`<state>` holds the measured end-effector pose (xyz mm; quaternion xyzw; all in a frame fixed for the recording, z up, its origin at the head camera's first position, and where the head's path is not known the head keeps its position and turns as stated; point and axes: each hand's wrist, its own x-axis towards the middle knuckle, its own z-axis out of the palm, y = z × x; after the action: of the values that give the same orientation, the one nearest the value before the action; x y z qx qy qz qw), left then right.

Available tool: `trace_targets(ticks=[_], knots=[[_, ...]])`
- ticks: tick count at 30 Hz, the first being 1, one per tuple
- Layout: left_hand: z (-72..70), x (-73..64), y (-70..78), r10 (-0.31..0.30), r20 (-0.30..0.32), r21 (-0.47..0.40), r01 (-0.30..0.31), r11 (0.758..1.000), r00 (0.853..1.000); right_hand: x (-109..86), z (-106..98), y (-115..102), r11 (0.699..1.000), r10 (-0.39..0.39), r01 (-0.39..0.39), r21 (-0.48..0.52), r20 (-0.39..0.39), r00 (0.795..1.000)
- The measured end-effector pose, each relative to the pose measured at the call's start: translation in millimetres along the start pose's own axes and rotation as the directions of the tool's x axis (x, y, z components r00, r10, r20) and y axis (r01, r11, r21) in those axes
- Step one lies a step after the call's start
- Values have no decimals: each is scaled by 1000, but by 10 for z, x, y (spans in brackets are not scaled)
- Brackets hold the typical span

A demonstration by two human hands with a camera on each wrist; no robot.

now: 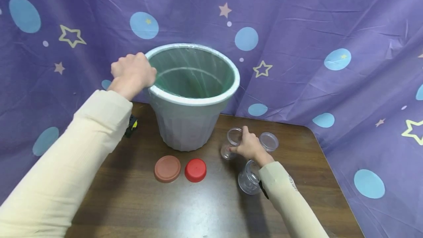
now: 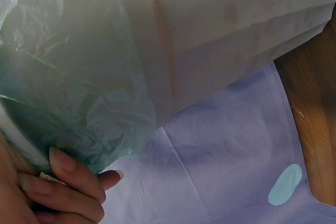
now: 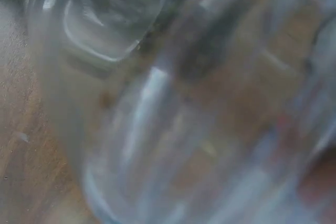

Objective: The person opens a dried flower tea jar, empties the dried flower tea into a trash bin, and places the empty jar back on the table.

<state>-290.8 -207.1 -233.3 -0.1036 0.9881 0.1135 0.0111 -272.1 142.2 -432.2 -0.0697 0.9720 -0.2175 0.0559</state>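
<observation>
My left hand point(image 1: 133, 71) grips the left rim of a grey-white bin point(image 1: 185, 127) lined with a thin green plastic bag. In the left wrist view the curled fingers point(image 2: 73, 184) lie at the rim, against the bag point(image 2: 100, 103). On the right of the table, my right hand point(image 1: 249, 145) holds a small clear jar point(image 1: 234, 137) between thumb and fingers, partly hiding it. Below that wrist stands a larger clear jar point(image 1: 248, 180). Blurred clear plastic point(image 3: 152, 129) fills most of the right wrist view.
A terracotta-coloured lid point(image 1: 167, 169) and a bright red cap point(image 1: 195, 170) lie in front of the bin. Another clear round container point(image 1: 268, 141) is right of my right hand. A black and yellow object point(image 1: 131, 126) shows beside the left sleeve. A purple curtain point(image 1: 290, 28) hangs behind the table.
</observation>
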Motion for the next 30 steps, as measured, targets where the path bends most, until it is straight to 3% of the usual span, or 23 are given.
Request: trace_targets(ticks=[16,30], knots=[[0,-4,-12,1,-11,-12,-1,1000,1000,-38,44,-59,996,-3,-2,-89,-64,998],[1,-12,-5,0,-6,-12,0,1000,1000,-60,31,-134,996,24,-27,-85,-29,999]])
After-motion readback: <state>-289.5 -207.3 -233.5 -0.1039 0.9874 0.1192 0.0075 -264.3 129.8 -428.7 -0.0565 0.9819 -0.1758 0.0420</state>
